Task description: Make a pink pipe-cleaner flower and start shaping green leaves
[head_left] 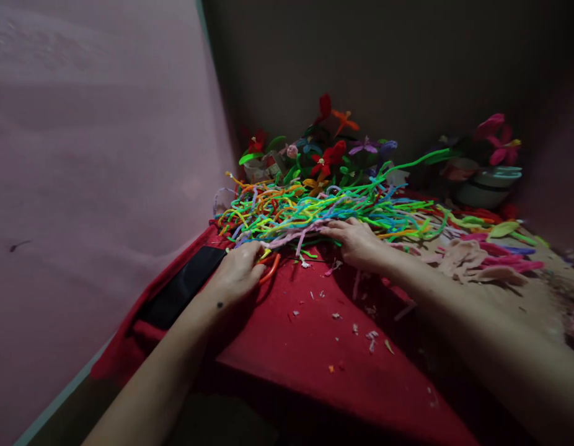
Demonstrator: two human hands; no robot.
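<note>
A large tangle of pipe cleaners (291, 210) in green, yellow, orange, blue and lilac lies across the table. My left hand (240, 269) is at its near left edge, fingers curled inward; what they grip is hidden. Right beside that thumb is a curved orange-red handle (271, 271), its tool mostly out of sight. My right hand (356, 243) reaches into the front of the tangle, its fingertips closed on pale pink pipe cleaners (299, 234) that stretch across toward my left hand.
Fuzzy flowers (328, 158) in pots stand behind the tangle, with a pale green pot (489, 186) at right. A black flat object (185, 288) lies at left by the pink wall (105, 155). Scraps litter the red cloth (305, 341); beige and pink petal pieces (468, 260) lie at right.
</note>
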